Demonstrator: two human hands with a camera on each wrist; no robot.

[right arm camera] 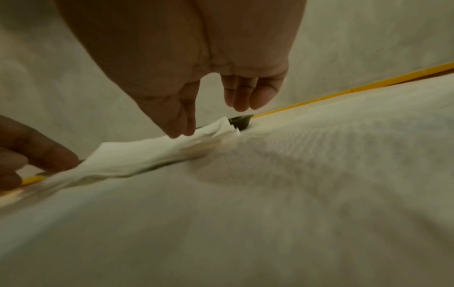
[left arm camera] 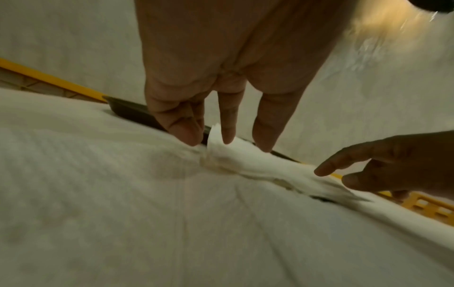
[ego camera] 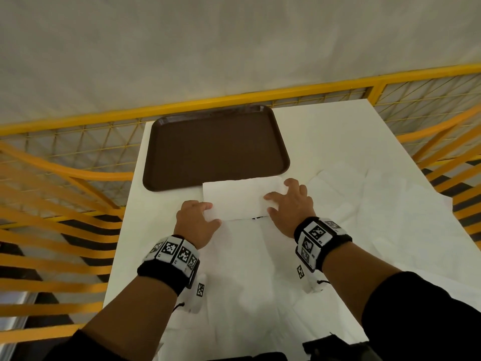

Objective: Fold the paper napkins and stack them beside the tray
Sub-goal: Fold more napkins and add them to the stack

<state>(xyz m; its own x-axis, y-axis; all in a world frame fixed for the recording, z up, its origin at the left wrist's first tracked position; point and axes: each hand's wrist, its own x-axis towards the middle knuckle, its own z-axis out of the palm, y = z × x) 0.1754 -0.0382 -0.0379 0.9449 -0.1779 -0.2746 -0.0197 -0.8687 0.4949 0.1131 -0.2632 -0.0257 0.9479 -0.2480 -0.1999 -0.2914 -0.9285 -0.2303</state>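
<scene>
While the tray [ego camera: 216,149] sits far left on the table [ego camera: 338,131], the left hand [ego camera: 196,220] presses straight fingertips on the folded napkin [ego camera: 239,199] at its left end. The napkin touches the tray's near rim. The right hand [ego camera: 291,207], fingers spread, presses its right end. Unfolded napkins [ego camera: 377,204] lie rightward.

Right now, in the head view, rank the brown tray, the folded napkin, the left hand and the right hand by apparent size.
1. brown tray
2. folded napkin
3. left hand and right hand: about alike, so unranked; both sit nearer the camera than the tray.
</scene>
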